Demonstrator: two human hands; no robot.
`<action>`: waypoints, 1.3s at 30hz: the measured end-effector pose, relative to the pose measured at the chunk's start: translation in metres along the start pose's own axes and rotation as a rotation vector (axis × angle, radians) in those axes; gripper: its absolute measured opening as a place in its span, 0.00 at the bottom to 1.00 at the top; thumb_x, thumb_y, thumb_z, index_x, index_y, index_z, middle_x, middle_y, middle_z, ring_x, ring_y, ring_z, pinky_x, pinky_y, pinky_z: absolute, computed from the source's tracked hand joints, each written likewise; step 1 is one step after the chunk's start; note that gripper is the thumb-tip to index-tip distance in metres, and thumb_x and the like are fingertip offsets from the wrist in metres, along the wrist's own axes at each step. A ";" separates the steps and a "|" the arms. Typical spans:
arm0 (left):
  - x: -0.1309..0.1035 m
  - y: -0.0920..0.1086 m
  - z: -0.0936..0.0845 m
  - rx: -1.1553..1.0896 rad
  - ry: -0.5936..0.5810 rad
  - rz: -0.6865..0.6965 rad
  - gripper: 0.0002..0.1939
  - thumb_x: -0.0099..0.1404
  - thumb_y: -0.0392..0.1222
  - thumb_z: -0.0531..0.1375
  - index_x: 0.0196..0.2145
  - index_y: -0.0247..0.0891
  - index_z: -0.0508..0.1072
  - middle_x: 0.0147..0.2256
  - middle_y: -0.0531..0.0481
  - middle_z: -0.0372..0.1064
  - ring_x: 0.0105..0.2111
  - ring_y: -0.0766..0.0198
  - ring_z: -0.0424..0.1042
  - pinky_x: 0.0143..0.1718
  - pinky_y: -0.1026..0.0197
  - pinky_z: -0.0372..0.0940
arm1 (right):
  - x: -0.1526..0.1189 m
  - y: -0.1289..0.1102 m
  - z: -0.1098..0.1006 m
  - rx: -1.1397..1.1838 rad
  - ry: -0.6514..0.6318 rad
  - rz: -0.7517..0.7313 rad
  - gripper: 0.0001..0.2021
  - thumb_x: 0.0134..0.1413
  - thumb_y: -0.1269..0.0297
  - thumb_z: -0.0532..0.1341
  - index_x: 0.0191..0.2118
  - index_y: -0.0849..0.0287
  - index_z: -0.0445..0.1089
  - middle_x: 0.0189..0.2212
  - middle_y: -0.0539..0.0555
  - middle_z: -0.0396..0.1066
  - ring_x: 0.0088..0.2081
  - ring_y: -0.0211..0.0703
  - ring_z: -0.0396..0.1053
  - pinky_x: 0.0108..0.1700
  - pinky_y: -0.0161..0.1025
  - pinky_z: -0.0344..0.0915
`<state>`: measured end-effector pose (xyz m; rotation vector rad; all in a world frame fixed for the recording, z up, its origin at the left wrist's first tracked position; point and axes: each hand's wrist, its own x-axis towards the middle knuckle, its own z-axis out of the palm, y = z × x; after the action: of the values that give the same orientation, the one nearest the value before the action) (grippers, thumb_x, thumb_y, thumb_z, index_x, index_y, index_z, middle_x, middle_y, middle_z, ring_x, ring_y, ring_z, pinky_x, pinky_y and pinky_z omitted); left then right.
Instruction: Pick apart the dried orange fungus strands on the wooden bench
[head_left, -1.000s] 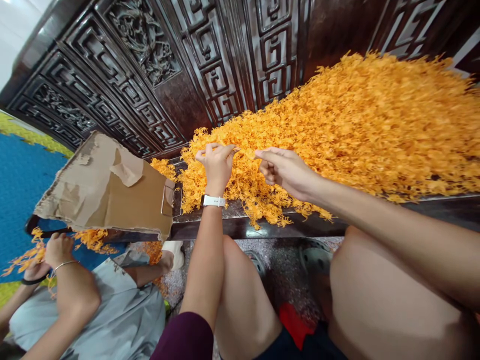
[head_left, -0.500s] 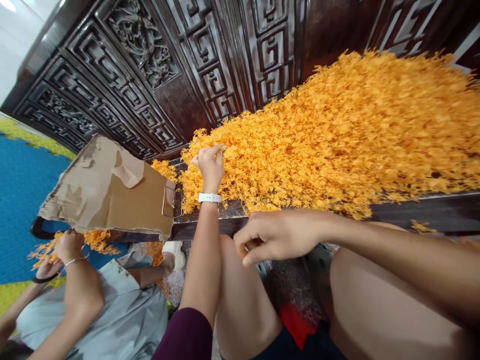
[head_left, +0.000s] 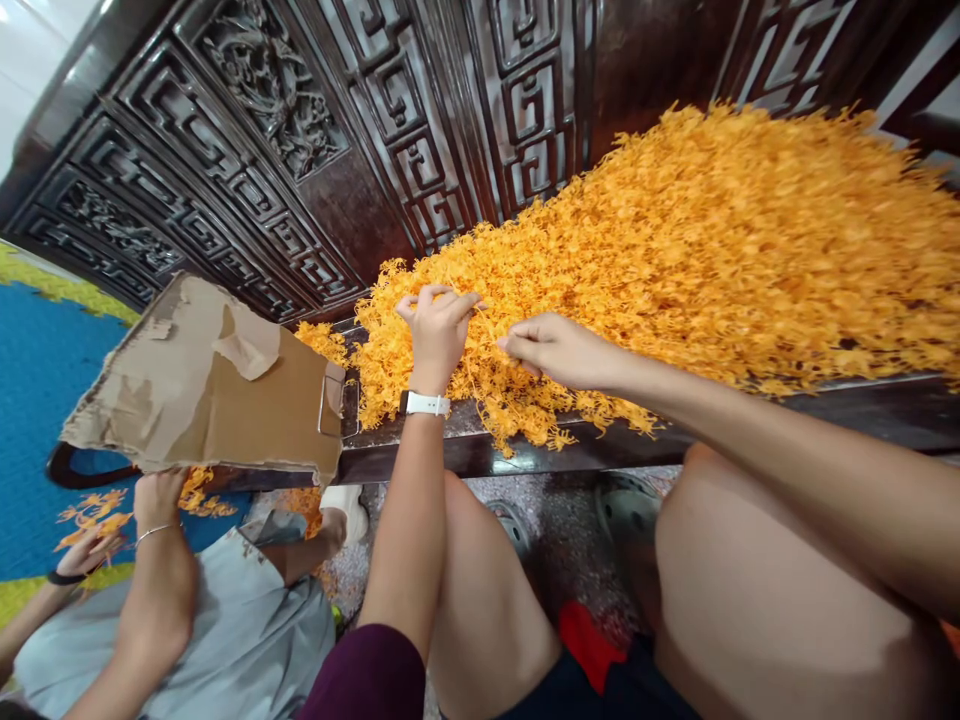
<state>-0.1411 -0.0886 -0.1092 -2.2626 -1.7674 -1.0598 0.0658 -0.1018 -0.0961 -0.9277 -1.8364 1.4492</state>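
A long heap of small, frilly orange plastic flower-like pieces (head_left: 720, 250) covers the dark wooden bench seat. My left hand (head_left: 439, 325), with a white-strapped watch at its wrist, is over the heap's left part. Its thumb and forefinger pinch one orange piece, while the other fingers are bent. Just right of it, my right hand (head_left: 566, 350) has its thumb and forefinger pressed together at a thin orange strand between the two hands. Much of what lies at the fingertips blends into the heap behind.
A torn cardboard box (head_left: 225, 400) stands on the bench's left end. Behind rises a carved dark wooden backrest (head_left: 360, 200). At lower left, another person's hands (head_left: 157, 500) are near orange pieces. My knees (head_left: 487, 580) are below the bench's front edge (head_left: 675, 440).
My right hand has moved up and forward from above my knee to the heap, beside my left hand. My left hand has shifted slightly right. The view has tilted a little.
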 end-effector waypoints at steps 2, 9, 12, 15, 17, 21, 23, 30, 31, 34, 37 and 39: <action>-0.001 -0.001 0.002 -0.008 -0.021 0.009 0.14 0.73 0.37 0.60 0.40 0.55 0.85 0.40 0.48 0.82 0.56 0.46 0.69 0.63 0.38 0.40 | -0.008 -0.006 0.004 -0.020 -0.080 -0.026 0.25 0.67 0.56 0.63 0.18 0.57 0.60 0.16 0.47 0.55 0.21 0.33 0.48 0.27 0.39 0.45; 0.006 -0.032 0.013 -0.252 0.102 -0.185 0.10 0.70 0.37 0.62 0.36 0.46 0.85 0.41 0.45 0.82 0.49 0.52 0.76 0.61 0.41 0.57 | -0.057 -0.031 0.036 -0.152 -1.300 -0.008 0.22 0.56 0.50 0.72 0.20 0.57 0.69 0.16 0.48 0.66 0.21 0.38 0.64 0.26 0.36 0.57; 0.010 -0.039 0.010 -0.585 0.277 -0.296 0.11 0.73 0.43 0.62 0.34 0.45 0.83 0.36 0.46 0.80 0.43 0.59 0.78 0.54 0.52 0.68 | -0.055 -0.039 0.038 0.102 -1.251 -0.003 0.21 0.58 0.47 0.70 0.24 0.58 0.71 0.21 0.49 0.69 0.23 0.36 0.65 0.26 0.36 0.58; 0.011 -0.032 0.001 -0.848 0.409 -0.395 0.12 0.75 0.50 0.60 0.38 0.45 0.81 0.33 0.49 0.76 0.41 0.63 0.78 0.52 0.55 0.70 | -0.037 -0.045 0.023 0.580 -0.604 -0.035 0.18 0.55 0.49 0.73 0.32 0.56 0.69 0.22 0.45 0.64 0.23 0.33 0.59 0.27 0.35 0.56; 0.010 -0.026 -0.004 -0.955 0.418 -0.459 0.17 0.76 0.57 0.57 0.43 0.44 0.79 0.35 0.48 0.76 0.43 0.63 0.79 0.52 0.55 0.71 | -0.021 -0.044 0.009 0.798 -0.196 -0.022 0.18 0.54 0.54 0.74 0.32 0.55 0.64 0.21 0.43 0.57 0.22 0.32 0.51 0.25 0.36 0.51; 0.010 -0.020 -0.009 -1.032 0.373 -0.528 0.24 0.77 0.65 0.52 0.50 0.46 0.76 0.47 0.44 0.76 0.52 0.61 0.78 0.55 0.55 0.72 | 0.002 -0.027 -0.010 0.883 0.286 0.149 0.19 0.55 0.67 0.70 0.28 0.54 0.56 0.20 0.44 0.52 0.22 0.33 0.44 0.24 0.38 0.44; 0.010 -0.020 -0.011 -1.050 0.377 -0.545 0.23 0.79 0.62 0.48 0.53 0.47 0.75 0.50 0.43 0.76 0.55 0.62 0.76 0.56 0.56 0.72 | 0.007 -0.020 -0.014 0.892 0.355 0.192 0.18 0.56 0.68 0.67 0.27 0.54 0.54 0.19 0.44 0.50 0.22 0.34 0.43 0.23 0.39 0.43; 0.008 -0.023 -0.020 -1.151 0.460 -0.598 0.23 0.81 0.56 0.45 0.54 0.49 0.77 0.54 0.45 0.77 0.60 0.60 0.73 0.57 0.57 0.72 | -0.002 -0.025 -0.019 0.830 0.337 0.099 0.19 0.61 0.53 0.67 0.29 0.53 0.58 0.18 0.43 0.47 0.21 0.36 0.42 0.24 0.39 0.43; 0.008 -0.023 -0.020 -1.184 0.460 -0.606 0.23 0.81 0.57 0.46 0.53 0.49 0.77 0.54 0.45 0.78 0.60 0.59 0.74 0.56 0.56 0.73 | -0.002 -0.024 -0.021 0.814 0.342 0.104 0.18 0.62 0.48 0.66 0.31 0.53 0.61 0.17 0.43 0.47 0.21 0.36 0.42 0.24 0.39 0.44; 0.006 -0.019 -0.014 -1.337 0.454 -0.636 0.20 0.78 0.60 0.53 0.47 0.48 0.79 0.52 0.48 0.79 0.59 0.59 0.74 0.53 0.58 0.75 | -0.002 -0.018 -0.027 0.789 0.349 0.113 0.25 0.63 0.33 0.56 0.37 0.53 0.68 0.17 0.43 0.50 0.19 0.37 0.44 0.24 0.40 0.46; 0.007 -0.011 -0.006 -1.500 0.496 -0.620 0.15 0.76 0.57 0.59 0.39 0.48 0.80 0.47 0.53 0.81 0.58 0.64 0.75 0.55 0.63 0.74 | 0.000 -0.011 -0.031 0.808 0.324 0.117 0.35 0.61 0.27 0.47 0.40 0.55 0.73 0.16 0.45 0.53 0.19 0.38 0.46 0.24 0.40 0.47; 0.008 -0.004 -0.002 -1.572 0.498 -0.593 0.14 0.75 0.55 0.61 0.36 0.48 0.80 0.43 0.55 0.82 0.58 0.66 0.76 0.56 0.65 0.73 | 0.001 -0.009 -0.030 0.816 0.297 0.120 0.38 0.60 0.25 0.46 0.41 0.57 0.74 0.17 0.46 0.54 0.19 0.38 0.46 0.24 0.40 0.48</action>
<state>-0.1451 -0.0817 -0.1049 -1.2516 -1.4293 -3.5984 0.0887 -0.0861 -0.0807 -0.7679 -0.8461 1.7964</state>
